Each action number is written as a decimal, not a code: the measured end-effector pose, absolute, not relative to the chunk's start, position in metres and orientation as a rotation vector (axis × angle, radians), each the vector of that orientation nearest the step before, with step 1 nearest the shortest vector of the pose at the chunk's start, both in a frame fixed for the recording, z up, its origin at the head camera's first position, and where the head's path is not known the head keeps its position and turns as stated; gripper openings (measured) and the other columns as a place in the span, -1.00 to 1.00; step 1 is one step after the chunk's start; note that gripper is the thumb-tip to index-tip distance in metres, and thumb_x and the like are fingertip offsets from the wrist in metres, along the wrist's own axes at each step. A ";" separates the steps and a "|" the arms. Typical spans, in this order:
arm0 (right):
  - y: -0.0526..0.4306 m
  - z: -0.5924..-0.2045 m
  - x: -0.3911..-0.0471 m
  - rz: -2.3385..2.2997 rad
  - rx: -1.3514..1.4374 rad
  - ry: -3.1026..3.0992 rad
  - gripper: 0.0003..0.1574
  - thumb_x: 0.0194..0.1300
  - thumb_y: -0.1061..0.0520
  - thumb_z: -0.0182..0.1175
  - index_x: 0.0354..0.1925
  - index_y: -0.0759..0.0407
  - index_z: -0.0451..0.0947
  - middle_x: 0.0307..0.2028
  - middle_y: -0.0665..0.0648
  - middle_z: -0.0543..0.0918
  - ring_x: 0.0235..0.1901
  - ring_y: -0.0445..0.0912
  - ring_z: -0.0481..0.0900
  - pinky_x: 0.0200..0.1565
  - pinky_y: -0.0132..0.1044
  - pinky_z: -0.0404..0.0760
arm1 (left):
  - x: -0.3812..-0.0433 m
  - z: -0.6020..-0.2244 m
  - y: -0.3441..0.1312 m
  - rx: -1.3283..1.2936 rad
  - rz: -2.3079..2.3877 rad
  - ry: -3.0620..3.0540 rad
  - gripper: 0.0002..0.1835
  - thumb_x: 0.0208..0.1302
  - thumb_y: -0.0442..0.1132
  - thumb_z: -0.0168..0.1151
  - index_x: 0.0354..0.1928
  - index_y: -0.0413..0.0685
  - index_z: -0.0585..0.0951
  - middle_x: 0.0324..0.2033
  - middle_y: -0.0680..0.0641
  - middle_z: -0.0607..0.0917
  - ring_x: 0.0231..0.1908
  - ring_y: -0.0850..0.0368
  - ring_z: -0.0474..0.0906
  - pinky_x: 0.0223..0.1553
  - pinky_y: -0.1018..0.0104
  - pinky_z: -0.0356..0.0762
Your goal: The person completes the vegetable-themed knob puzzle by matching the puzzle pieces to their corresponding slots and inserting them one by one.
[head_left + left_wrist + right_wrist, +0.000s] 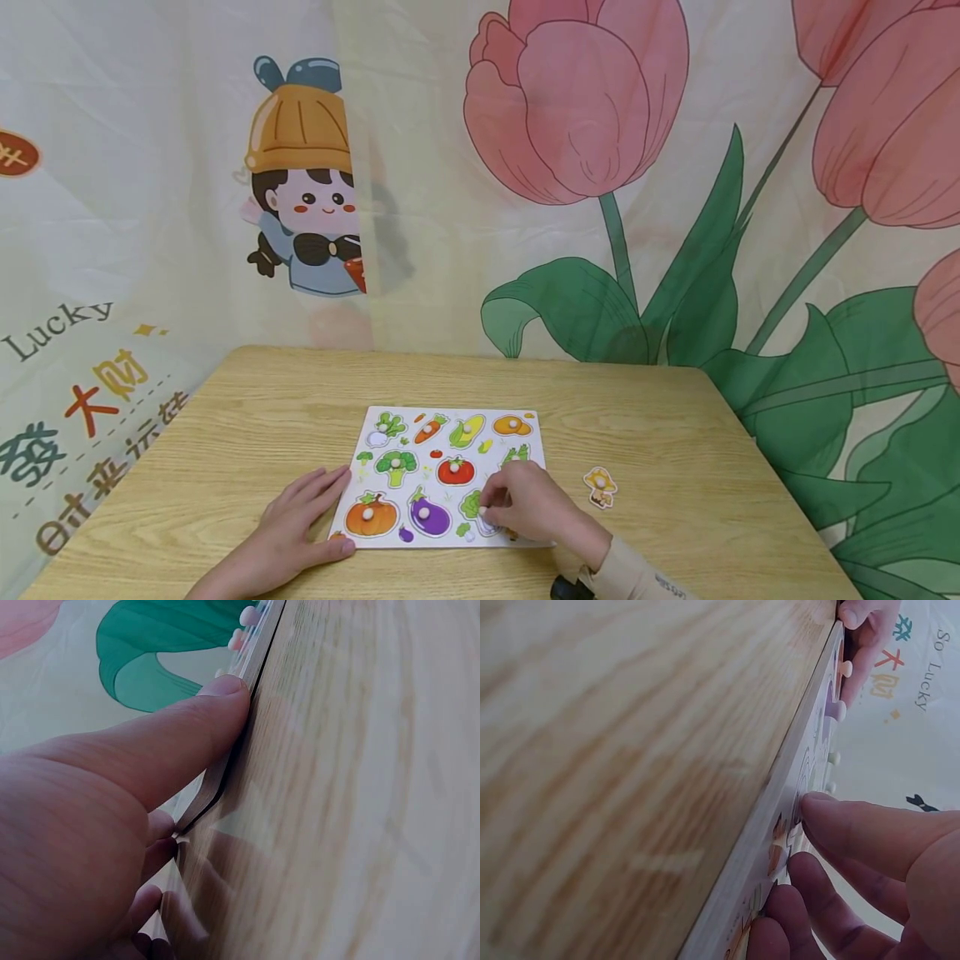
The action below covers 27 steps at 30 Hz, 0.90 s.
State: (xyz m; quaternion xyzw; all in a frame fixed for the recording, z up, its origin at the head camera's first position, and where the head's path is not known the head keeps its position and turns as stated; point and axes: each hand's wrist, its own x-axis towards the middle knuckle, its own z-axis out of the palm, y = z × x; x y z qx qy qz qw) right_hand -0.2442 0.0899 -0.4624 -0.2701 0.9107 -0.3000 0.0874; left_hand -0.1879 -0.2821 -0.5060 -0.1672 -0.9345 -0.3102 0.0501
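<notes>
A white vegetable puzzle board (350,483) with knobbed pieces lies on the table. My left hand (288,521) steadies its lower left corner, thumb (221,694) against the front edge and straight fingers along the left side. Over the lower right part, my right hand (528,504) pinches the knob of a green leafy vegetable piece (470,504) between thumb (832,817) and fingertips; the piece lies at its outline, partly covered by the hand. Just left of it sits the eggplant piece (431,517). A mushroom piece (600,487) lies on the table right of the board.
The wooden table (285,400) reaches back to a printed curtain (420,167) with tulips and a cartoon figure. Pumpkin (375,521), broccoli (393,471), tomato (455,475) and other pieces sit in the board. A dark object (572,588) shows by the right sleeve.
</notes>
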 end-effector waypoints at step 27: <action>0.199 -0.446 -0.260 -0.874 -0.616 2.914 -0.94 0.36 0.18 0.46 -0.18 0.05 0.81 -0.35 -0.13 0.63 -0.40 -0.14 0.51 -0.39 -0.35 0.54 | -0.188 -0.505 -0.282 -0.516 -0.946 -2.848 0.05 0.18 0.27 0.53 0.58 -0.15 0.39 0.55 -0.29 0.35 0.54 -0.44 0.04 0.31 -0.57 0.00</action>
